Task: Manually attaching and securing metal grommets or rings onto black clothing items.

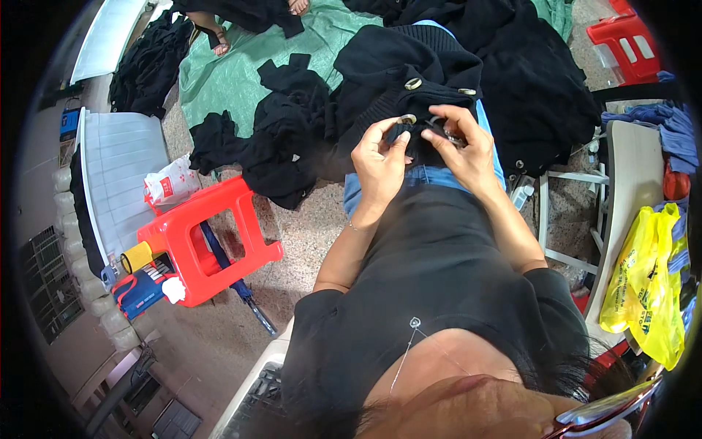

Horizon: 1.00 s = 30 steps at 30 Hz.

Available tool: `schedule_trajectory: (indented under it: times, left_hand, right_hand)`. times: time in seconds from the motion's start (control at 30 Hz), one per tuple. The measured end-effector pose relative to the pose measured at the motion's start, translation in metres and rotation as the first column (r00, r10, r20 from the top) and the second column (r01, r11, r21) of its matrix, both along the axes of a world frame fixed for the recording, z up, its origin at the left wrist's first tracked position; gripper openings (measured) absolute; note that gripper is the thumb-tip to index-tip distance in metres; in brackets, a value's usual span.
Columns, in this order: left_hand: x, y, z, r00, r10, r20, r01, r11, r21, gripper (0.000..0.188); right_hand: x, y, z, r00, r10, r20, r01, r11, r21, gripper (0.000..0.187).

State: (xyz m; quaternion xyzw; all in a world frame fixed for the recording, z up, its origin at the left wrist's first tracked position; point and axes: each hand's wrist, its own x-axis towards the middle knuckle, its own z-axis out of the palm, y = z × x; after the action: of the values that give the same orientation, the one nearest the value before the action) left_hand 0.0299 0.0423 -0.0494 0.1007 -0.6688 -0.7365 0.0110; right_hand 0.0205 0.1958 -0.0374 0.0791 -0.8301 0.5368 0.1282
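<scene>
A black ribbed knit garment (409, 55) with large pale buttons lies across my lap. My left hand (380, 164) pinches its edge between thumb and fingers, right beside a button (407, 118). Close on the other side, my right hand (468, 154) has its thumb and fingers bent together at the same edge. A small dark thing with a shiny part shows within the right hand, mostly hidden by the fingers. Farther up the garment are another button (413, 84) and one more (466, 91) to its right.
Black garments (285, 124) lie heaped on a green sheet (212, 88), with a large dark pile (534, 80) at right. A red plastic stool (186, 271) lies tipped over at left near an umbrella (252, 307). At right, a yellow bag (643, 278) rests by a board (629, 161).
</scene>
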Motion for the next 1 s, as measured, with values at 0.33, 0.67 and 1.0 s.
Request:
schedule_trajectory:
  times: [0.33,0.67,1.0]
  left_hand:
    - [0.0,0.0,-0.002,0.982,-0.117,-0.15,0.083,0.973,-0.215,0.018]
    - [0.002,0.001,-0.004,0.995,-0.072,-0.075,0.065,0.994,-0.084,0.012]
    - [-0.003,0.002,-0.015,0.996,-0.048,-0.078,0.061,0.983,0.17,0.017]
  right_hand:
    - [-0.022,-0.003,-0.026,0.932,-0.355,-0.079,0.346,0.933,-0.099,0.006]
    - [-0.004,0.009,-0.006,0.995,0.096,0.035,-0.09,0.983,-0.159,0.013]
    - [-0.001,-0.006,-0.028,0.941,0.115,0.318,0.077,0.843,-0.533,0.014]
